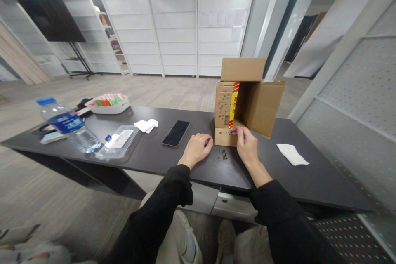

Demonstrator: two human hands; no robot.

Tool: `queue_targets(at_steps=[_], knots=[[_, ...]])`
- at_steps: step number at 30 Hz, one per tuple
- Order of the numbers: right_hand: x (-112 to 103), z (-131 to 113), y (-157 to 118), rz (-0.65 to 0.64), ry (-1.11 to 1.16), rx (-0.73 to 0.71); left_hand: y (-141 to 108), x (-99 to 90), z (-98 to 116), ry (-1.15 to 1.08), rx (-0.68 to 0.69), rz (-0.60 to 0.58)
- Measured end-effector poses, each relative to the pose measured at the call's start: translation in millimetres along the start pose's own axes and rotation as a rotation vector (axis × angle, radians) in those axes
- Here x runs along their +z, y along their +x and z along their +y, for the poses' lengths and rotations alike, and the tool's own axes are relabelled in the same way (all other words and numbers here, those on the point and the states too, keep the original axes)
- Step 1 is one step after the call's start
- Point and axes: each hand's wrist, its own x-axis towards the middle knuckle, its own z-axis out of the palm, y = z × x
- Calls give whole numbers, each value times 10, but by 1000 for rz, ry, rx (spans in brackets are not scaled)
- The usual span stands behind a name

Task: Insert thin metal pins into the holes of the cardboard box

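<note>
On the surface [148, 148], your right hand [247, 145] pinches what looks like a nail [234, 131] at the near lower edge of the cardboard box [225, 109], best guided straight with the box braced by your left hand [197, 147], curled just left, its grip's contents hidden.
</note>
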Motion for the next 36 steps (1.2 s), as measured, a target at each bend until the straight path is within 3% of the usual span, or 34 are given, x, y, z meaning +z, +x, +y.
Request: queue_targets(at_steps=[36], knots=[[22, 33, 21, -73, -114, -166, 4, -6, 10, 11, -9, -13]])
